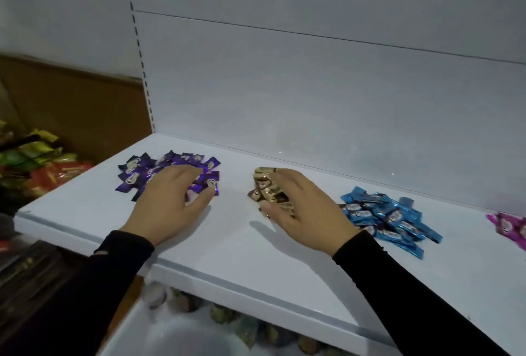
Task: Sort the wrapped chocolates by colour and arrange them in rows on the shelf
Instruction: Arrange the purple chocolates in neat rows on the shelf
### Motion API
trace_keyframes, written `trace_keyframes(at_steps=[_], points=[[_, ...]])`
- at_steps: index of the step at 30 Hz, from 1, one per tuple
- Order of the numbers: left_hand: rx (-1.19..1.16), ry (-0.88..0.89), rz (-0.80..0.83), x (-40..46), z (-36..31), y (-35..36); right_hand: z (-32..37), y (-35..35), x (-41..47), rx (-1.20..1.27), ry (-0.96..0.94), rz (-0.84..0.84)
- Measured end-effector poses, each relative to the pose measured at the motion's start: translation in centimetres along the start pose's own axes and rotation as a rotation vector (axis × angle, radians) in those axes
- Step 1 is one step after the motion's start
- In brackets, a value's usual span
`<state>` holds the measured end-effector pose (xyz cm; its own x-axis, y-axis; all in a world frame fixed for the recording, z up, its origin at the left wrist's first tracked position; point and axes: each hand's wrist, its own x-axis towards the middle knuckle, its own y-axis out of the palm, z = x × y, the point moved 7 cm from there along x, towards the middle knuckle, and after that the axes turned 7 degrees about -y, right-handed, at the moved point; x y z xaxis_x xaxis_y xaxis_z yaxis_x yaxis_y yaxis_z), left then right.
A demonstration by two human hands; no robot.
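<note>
White shelf (242,256) against a pale slotted back panel; four colour piles of wrapped chocolates on it.

My left hand (168,202) lies palm-down, fingers loosely spread and nearly straight, fingertips resting on the near edge of the purple pile (159,169) at shelf left; its grip closes on nothing. My right hand (301,207) is arched over the gold-brown pile (266,190) at shelf centre, fingers and thumb curled round a cluster of those pieces, a ring on one finger. Both sleeves black, forearms reaching in from below. Blue pile (390,219) just right of my right wrist; pink pile (512,224) cut off at the frame's right edge. Piles: 4. Pieces per pile overlap and cannot be counted. Left of the shelf, green and orange packets (37,162).
</note>
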<state>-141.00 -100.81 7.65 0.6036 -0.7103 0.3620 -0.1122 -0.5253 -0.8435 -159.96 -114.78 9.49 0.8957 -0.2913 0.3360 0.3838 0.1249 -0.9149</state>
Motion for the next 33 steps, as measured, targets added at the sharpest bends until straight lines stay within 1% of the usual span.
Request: trace_keyframes(at_steps=[3,7,13,17,20,24,26,28,31,33], points=[[0.024,-0.016,-0.017,1.8,2.7,-0.9,2.6,2.8,4.6,0.028,-0.031,0.028],[0.048,-0.034,0.023,4.3,5.7,-1.6,4.7,5.0,9.0,0.04,-0.06,0.04],[0.075,-0.041,0.07,7.7,10.3,-2.5,5.6,7.7,13.0,0.08,0.034,0.05],[0.048,-0.03,0.164,8.9,12.6,-1.8,6.5,8.7,15.3,0.066,0.095,0.039],[0.005,-0.012,0.23,9.5,13.7,-1.3,6.5,9.1,16.4,0.066,0.172,0.019],[-0.066,0.035,0.293,9.8,14.4,-1.0,6.1,10.5,16.1,0.089,0.286,0.071],[-0.115,0.059,0.384,9.5,14.6,-0.1,6.3,11.2,15.9,0.092,0.308,0.102],[-0.145,0.067,0.457,9.1,14.6,0.9,6.6,11.6,16.0,0.101,0.321,0.098],[-0.143,0.093,0.452,8.7,14.3,2.0,7.1,11.5,16.0,0.111,0.328,0.046],[-0.187,0.113,0.442,8.6,14.1,2.1,6.9,11.5,15.8,0.129,0.343,0.036]])
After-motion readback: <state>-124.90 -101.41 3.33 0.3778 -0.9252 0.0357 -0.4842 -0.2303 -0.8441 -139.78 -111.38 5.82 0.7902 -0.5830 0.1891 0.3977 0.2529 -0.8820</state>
